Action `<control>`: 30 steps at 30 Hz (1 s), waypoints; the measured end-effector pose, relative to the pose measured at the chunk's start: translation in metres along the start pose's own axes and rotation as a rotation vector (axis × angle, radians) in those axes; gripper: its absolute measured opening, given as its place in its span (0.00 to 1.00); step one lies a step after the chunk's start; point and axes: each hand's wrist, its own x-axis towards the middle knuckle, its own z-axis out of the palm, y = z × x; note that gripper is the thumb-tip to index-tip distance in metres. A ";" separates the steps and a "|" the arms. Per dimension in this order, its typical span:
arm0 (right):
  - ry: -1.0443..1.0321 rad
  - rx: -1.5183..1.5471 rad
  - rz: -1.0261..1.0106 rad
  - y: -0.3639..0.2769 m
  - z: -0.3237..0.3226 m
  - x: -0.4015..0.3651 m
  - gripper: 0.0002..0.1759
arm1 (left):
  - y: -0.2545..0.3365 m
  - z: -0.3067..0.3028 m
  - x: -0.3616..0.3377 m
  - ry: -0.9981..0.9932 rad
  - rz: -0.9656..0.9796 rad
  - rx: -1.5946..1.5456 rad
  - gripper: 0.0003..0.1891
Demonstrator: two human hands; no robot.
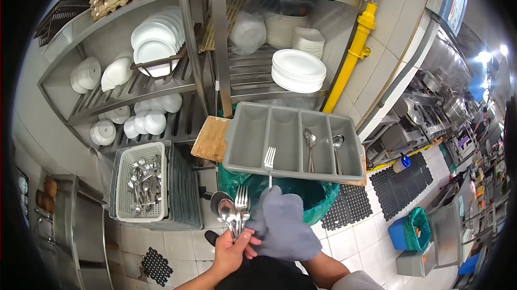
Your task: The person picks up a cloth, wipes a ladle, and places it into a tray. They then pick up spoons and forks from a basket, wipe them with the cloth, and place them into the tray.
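My left hand (230,253) is closed around a bunch of forks and spoons (236,214), heads pointing up. A grey cloth (284,226) covers most of my right hand (319,267), so those fingers are hidden. From the top of the cloth stands a single fork (270,161), gripped through the fabric, its tines in front of the tray's near wall. Beyond my hands lies a grey cutlery tray (242,139) with several long compartments. Two spoons (311,152) lie in its third compartment from the left, and at least one spoon (337,150) in the rightmost.
The tray rests on a wooden board (211,138) above a green-lined bin (318,201). At left, a white basket of cutlery (141,182) sits on stacked grey trays (186,193). Metal shelves hold plates (299,69) and bowls (153,123). A yellow pipe (353,53) runs at right.
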 end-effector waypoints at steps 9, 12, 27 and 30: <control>-0.061 0.113 0.164 0.028 -0.018 -0.020 0.17 | -0.002 -0.009 -0.003 -0.077 -0.082 -0.087 0.16; -0.027 0.121 0.169 0.036 -0.017 -0.019 0.16 | -0.006 -0.008 -0.003 -0.121 -0.094 -0.107 0.16; -0.069 0.355 -0.036 0.042 0.001 -0.022 0.14 | -0.016 -0.017 -0.002 0.073 0.044 -0.018 0.13; -0.006 0.103 -0.238 0.017 0.004 -0.016 0.21 | -0.005 -0.005 0.003 0.076 0.055 -0.026 0.10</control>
